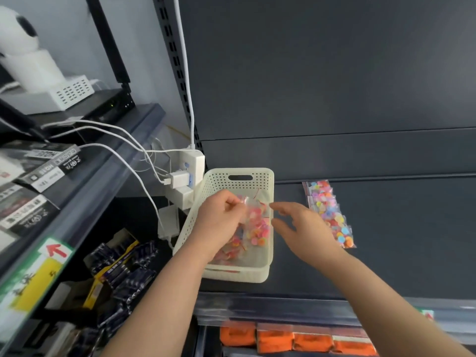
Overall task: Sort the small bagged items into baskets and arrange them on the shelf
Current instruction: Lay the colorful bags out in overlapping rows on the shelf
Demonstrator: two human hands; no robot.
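A cream perforated basket (238,177) stands on the dark shelf (386,253), with several small clear bags of colourful pieces (257,233) inside. My left hand (221,220) is over the basket, its fingers pinched on one small clear bag (244,202). My right hand (304,228) hovers just right of the basket with fingers spread, holding nothing. A row of more bags of colourful pieces (327,210) lies on the shelf to the right, partly hidden by my right hand.
A white power strip with chargers and cables (185,171) sits left of the basket. Batteries (123,261) fill the lower left shelf; black boxes (38,176), a router and a white camera (23,47) lie above. Orange packs (296,338) line the shelf below.
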